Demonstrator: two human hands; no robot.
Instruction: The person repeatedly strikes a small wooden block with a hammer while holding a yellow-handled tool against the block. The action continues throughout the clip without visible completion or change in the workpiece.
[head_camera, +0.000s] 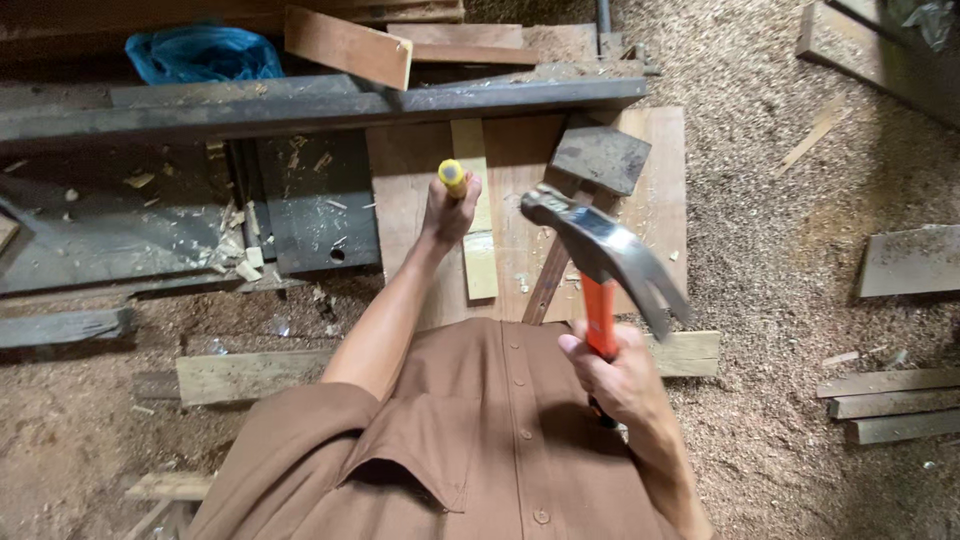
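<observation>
My right hand (618, 375) grips the orange handle of a steel claw hammer (603, 255), raised in front of my chest with its head up and to the left. My left hand (450, 208) is closed around a yellow-handled tool (453, 176), likely a chisel, held upright over a narrow pale wood strip (478, 215). The strip lies on a wide brown board (410, 190) on the floor. The tool's blade is hidden by my hand.
A dark metal machine frame (300, 105) runs across the top left. A heavy mallet (598, 160) rests on the board. A blue plastic bag (200, 55) lies at the back. Sawdust and wood offcuts (890, 405) cover the floor at right.
</observation>
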